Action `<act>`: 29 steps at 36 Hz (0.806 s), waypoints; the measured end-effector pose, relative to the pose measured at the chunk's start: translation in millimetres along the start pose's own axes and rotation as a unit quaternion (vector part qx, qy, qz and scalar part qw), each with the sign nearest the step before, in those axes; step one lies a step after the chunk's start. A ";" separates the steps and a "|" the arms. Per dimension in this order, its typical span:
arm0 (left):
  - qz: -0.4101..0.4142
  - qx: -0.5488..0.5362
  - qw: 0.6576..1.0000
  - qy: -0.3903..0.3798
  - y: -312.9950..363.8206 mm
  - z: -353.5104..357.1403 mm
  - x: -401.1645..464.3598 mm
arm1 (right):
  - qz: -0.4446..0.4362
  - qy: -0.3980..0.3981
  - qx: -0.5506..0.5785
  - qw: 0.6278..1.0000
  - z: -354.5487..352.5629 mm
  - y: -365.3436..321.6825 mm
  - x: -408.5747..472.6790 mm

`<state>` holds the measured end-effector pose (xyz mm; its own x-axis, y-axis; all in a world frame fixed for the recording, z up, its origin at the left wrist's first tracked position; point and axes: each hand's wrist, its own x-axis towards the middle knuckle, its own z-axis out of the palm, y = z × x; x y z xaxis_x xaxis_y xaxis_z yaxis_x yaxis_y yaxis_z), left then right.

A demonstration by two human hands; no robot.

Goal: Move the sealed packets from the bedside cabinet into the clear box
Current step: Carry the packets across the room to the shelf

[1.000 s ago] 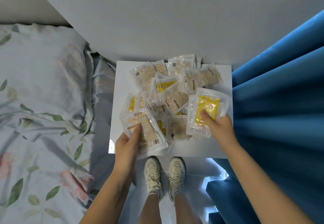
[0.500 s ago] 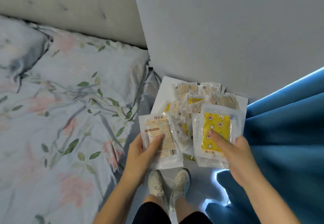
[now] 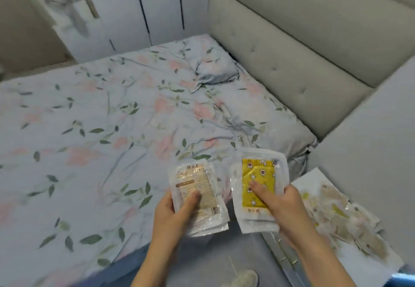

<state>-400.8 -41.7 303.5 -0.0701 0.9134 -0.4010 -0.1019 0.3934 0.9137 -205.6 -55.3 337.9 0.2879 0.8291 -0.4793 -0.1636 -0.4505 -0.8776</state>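
Note:
My left hand grips a sealed packet with a beige printed label, thumb on its front. My right hand holds a sealed packet with a yellow star-patterned insert, thumb pressed on the yellow part; more than one packet seems stacked in that hand. Both packets hang in the air over the near edge of the bed. A pile of several more sealed packets lies on the white bedside cabinet at the lower right. No clear box is in view.
A bed with a floral sheet fills the left and middle, with a pillow near the padded beige headboard. White wardrobe doors stand behind. A grey wall rises behind the cabinet. My shoe shows on the floor.
Both hands lifted their packets off the cabinet pile and swung left with my view. The cabinet moved from the centre to the lower right, and the bed now fills the frame.

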 end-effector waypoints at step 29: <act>0.056 -0.229 0.824 0.516 -21.7 -557.4 -279.6 | 0.012 -0.470 -0.230 0.852 542.5 138.3 -308.8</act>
<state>-932.2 -364.0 359.4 -0.8864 0.2726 -0.3741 -0.3843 0.0171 0.9231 -829.0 -194.0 367.8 -0.6292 0.6189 -0.4701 0.2907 -0.3735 -0.8809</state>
